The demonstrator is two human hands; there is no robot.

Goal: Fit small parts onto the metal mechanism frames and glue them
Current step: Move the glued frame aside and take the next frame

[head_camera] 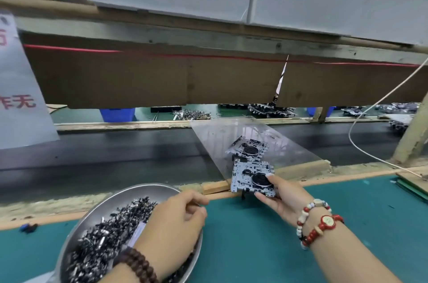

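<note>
Head view, single frame: my right hand (281, 192) grips the near metal frame (251, 178) by its lower right corner, thumb laid across the black round wheel and fingers curled underneath, with the frame tilted up off the wooden rail at the edge of the green mat (266, 236). A second frame (247, 148) lies just beyond it on the clear plastic ramp (231, 132) that slopes down from the dark belt (115, 157); the two frames look to be touching at their near edges, though I cannot confirm it. My left hand (178, 215) hovers over the right side of the steel dish (111, 199), fingers curled with thumb and forefinger drawn together as if pinching a piece from the heap of small parts (104, 236); whether a piece is actually between the fingertips I cannot tell, since it is too small to see. Judgement: the step in hand is bringing frame and part together. To do it well I should draw the frame fully onto the mat, lay it flat, and shift my thumb off the wheel so the seating spot is open. I should carry one piece only, check its orientation before pressing, and seat it square. No glue bottle is in sight, so gluing is likely still to come. Risk: dragging the second frame off the ramp.
</note>
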